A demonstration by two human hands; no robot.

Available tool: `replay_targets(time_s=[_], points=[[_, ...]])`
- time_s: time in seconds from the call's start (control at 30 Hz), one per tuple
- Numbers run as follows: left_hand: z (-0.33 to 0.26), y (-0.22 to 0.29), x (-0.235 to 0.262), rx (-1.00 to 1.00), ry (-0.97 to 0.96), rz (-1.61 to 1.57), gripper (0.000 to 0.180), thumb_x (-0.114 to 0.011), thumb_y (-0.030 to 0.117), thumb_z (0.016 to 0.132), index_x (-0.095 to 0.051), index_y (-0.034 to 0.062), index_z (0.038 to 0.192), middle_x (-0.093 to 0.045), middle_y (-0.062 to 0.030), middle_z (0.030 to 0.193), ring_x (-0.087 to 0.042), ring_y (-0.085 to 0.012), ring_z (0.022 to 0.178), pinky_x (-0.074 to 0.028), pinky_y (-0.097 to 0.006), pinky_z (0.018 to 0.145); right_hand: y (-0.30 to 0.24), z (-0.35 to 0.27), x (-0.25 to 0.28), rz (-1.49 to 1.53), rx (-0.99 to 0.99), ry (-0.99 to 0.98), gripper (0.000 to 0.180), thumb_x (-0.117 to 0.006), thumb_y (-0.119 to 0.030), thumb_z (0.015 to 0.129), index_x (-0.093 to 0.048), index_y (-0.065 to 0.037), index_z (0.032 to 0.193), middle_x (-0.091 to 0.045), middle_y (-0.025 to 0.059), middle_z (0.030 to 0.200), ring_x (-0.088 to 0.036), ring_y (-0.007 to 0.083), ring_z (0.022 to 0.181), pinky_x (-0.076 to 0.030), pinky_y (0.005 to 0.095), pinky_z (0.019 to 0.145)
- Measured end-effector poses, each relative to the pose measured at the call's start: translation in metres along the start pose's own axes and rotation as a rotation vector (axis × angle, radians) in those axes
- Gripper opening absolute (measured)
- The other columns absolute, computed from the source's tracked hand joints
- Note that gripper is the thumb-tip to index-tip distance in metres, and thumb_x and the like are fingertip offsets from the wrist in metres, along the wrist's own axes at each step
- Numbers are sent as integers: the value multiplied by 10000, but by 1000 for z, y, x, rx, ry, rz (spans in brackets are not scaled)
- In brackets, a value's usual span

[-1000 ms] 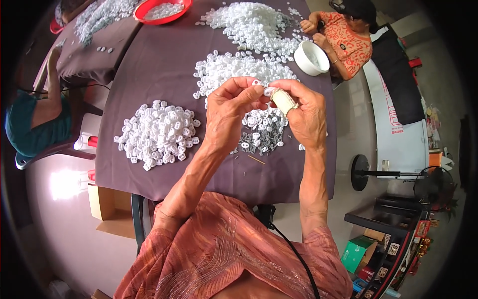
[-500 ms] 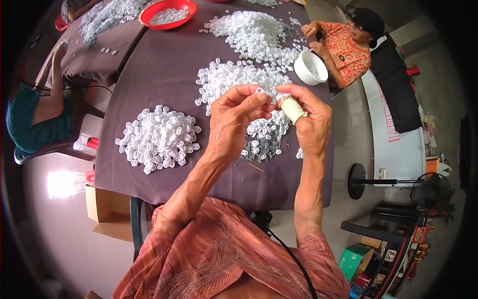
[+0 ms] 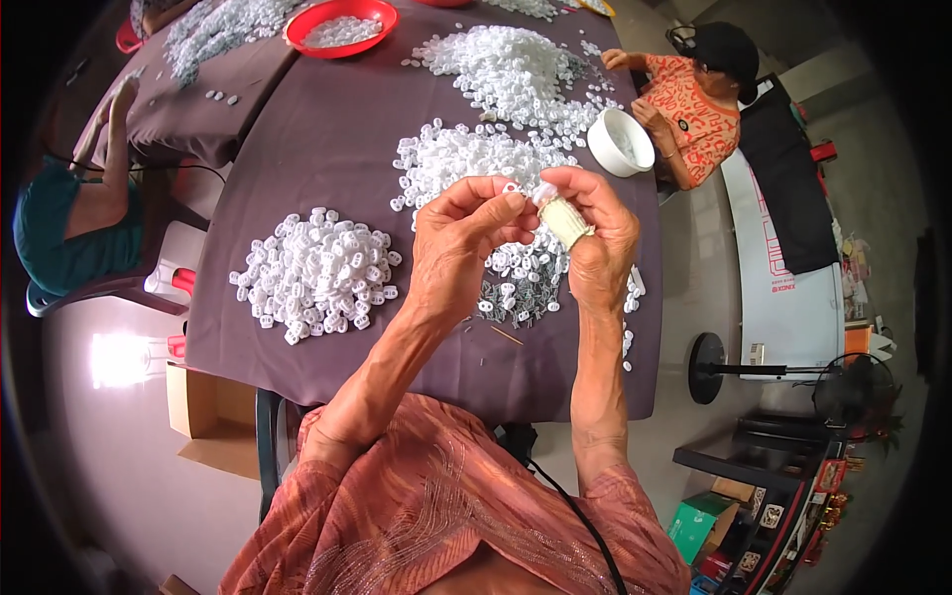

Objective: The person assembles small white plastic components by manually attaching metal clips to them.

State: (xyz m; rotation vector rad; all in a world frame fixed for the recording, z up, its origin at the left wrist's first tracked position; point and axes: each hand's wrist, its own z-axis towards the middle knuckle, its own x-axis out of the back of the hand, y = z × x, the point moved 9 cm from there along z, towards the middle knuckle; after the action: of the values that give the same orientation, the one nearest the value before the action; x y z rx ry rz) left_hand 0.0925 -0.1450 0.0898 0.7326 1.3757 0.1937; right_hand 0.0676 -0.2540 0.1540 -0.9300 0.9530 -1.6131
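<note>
Above the middle of the purple-draped tabletop (image 3: 327,149), both hands are raised and brought close together. The left hand (image 3: 456,248) pinches a small white plastic piece (image 3: 513,187) between thumb and forefinger, fingers closed on it, holding it up where the eyes can get at it. The right hand (image 3: 600,243) is curled shut around a cream-coloured cylindrical tool (image 3: 567,220), with its top end tilted toward the left hand, so tool and piece nearly meet at the fingertips; whether they actually touch, I cannot tell.

Directly beneath the hands lies a mixed heap of white pieces and small dark metal parts (image 3: 516,288), right within reach, which looks like the working supply. Off to the left sits a separate, tidy pile of white pieces (image 3: 315,273), kept apart from the rest, likely to keep one sort from mixing with another. Further up the tabletop there are larger white heaps (image 3: 516,79), a red tray (image 3: 342,25) and a white bowl (image 3: 620,144) beside another person in an orange patterned top (image 3: 694,109), seated at the right edge. A thin stick (image 3: 507,336) lies near the table's front
</note>
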Motion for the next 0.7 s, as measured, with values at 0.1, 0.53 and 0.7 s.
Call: replay_targets(time_s=[0.1,0.53,0.7], points=[[0,-1,0,-6,-4,-1,107,-601,54,787,-570,3,876,-610,-99,811,-599,-181,734,-487,-298,676,2,0,-3,-5,23,-27,246,-523,59,732,-586,9,964,-568,16,800,-522,55,707,-421,184,632],[-4,0,-3,-8,3,96,129,-607,60,783,-567,-5,886,-625,-131,842,-601,-177,729,-486,-295,669,6,3,2,167,-118,-43,248,-533,-23,783,-561,47,1020,-597,89,854,-579,137,767,-439,260,739],[-5,3,-8,-22,9,128,142,-621,67,773,-576,-22,874,-623,-115,797,-586,-147,676,-473,-265,635,-3,5,2,161,-91,-40,243,-479,23,782,-582,38,1002,-598,69,784,-564,108,694,-447,217,663]])
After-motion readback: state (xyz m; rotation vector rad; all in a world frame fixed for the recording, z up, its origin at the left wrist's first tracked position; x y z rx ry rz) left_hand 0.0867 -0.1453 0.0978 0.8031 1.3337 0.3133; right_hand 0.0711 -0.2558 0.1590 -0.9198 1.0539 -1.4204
